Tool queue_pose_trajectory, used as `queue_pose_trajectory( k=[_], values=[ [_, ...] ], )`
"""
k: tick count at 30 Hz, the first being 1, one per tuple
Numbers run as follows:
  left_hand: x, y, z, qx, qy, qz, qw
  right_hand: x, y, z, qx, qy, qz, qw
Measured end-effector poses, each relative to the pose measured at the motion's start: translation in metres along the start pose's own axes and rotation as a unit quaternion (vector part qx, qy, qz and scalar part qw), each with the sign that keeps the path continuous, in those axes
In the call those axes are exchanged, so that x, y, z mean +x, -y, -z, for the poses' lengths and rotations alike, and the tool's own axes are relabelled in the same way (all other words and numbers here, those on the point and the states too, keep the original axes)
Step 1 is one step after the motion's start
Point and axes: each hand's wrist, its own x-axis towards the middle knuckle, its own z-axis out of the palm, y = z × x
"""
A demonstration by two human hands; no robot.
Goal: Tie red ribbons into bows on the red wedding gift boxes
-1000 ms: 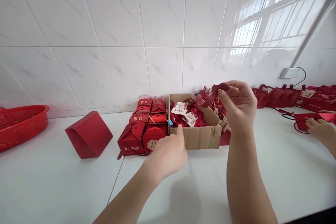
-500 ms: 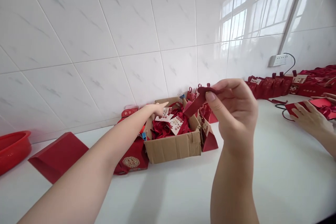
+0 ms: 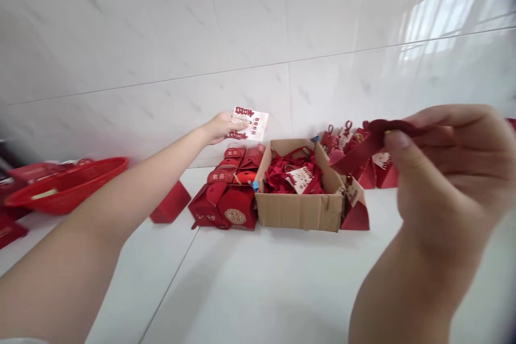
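My left hand is stretched out toward the wall and pinches a white tag with red print. The tag is above and left of a cardboard box, which contains tangled red ribbons and another printed tag. Close to the camera, my right hand pinches a dark red ribbon between thumb and fingers. One end of this ribbon hangs toward the box's right side.
Red gift boxes stand left of the carton, with a plain red box further left. A red plastic basin is at far left. Small red triangular boxes line the right side, near a tiled wall.
My left hand has lifted a printed tag up out of the cardboard box. The view has turned left, and the co-worker's hands have left it. My right hand still holds the ribbon.
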Motion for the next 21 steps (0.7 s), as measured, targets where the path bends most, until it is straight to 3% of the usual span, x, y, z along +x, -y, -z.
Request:
queue_pose_trajectory(
  k=[4, 8, 13, 21],
  values=[
    [-0.068, 0.025, 0.085, -0.085, -0.191, 0.074, 0.975, -0.007, 0.005, -0.011, -0.013, -0.005, -0.02, 1.0],
    [-0.127, 0.067, 0.138, -0.075, -0.28, 0.139, 0.947, -0.014, 0.006, -0.022, -0.012, 0.041, -0.041, 0.998],
    [-0.167, 0.111, 0.156, -0.054, -0.321, 0.193, 0.926, -0.019, 0.004, -0.028, -0.036, 0.1, -0.023, 0.994],
    [-0.189, 0.148, 0.181, -0.04, -0.34, 0.263, 0.902, -0.023, 0.003, -0.03, -0.05, 0.106, -0.023, 0.993]
  ],
)
